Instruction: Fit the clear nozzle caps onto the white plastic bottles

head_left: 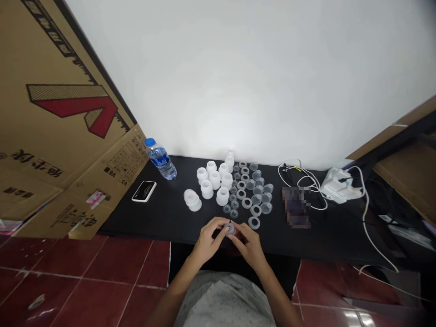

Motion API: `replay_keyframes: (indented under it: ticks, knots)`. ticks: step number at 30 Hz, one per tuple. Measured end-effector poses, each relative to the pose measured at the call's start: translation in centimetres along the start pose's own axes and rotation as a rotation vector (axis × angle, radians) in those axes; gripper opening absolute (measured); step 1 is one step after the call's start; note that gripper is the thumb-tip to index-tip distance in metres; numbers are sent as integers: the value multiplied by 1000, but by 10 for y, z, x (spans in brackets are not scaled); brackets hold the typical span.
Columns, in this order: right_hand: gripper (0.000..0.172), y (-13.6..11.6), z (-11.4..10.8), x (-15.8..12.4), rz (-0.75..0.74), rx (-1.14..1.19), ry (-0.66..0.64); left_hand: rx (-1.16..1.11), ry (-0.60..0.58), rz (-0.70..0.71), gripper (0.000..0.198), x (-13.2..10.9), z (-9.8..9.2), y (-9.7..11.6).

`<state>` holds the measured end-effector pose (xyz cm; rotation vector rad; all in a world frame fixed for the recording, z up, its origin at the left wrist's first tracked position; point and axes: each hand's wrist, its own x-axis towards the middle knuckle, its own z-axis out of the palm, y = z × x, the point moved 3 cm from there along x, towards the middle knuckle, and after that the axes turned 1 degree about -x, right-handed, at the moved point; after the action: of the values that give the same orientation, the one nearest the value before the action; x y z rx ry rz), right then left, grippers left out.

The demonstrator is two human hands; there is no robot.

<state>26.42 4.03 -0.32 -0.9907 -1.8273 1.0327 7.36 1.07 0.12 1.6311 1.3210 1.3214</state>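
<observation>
A small grey, translucent round plastic piece [230,228] is held between the fingertips of my left hand [211,237] and my right hand [248,241], over the front edge of the black table. Both hands are closed in a pinch on it. Just beyond them lie several translucent grey rings [254,222], small clear discs [233,213] and clear domed caps [266,208], set out in rough columns. To their left stand several white, wide-mouthed plastic pieces [222,196]. One white piece with a clear cap [192,200] sits apart, farther left.
On the left are a water bottle [161,159], a white phone-like device [144,191] and a large cardboard box [68,136]. To the right lie a blurred-out dark object [295,208], white cables [315,184] and a white adapter [337,185]. A white wall [238,81] rises behind the black table [163,213].
</observation>
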Motion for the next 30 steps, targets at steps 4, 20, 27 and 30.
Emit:
replay_keyframes:
  ticks: [4,20,27,30]
  knots:
    - [37,-2,6,-2,-12,-40,-18,-9,-25,-26,24,1,0,0]
    - [35,0,10,0,-9,-106,84,97,35,21,49,-2,1,-2]
    - [38,-1,10,-1,-18,-127,97,287,197,29,34,2,6,-3]
    - [38,-1,10,-3,-31,-126,99,413,199,-31,30,-1,3,-4]
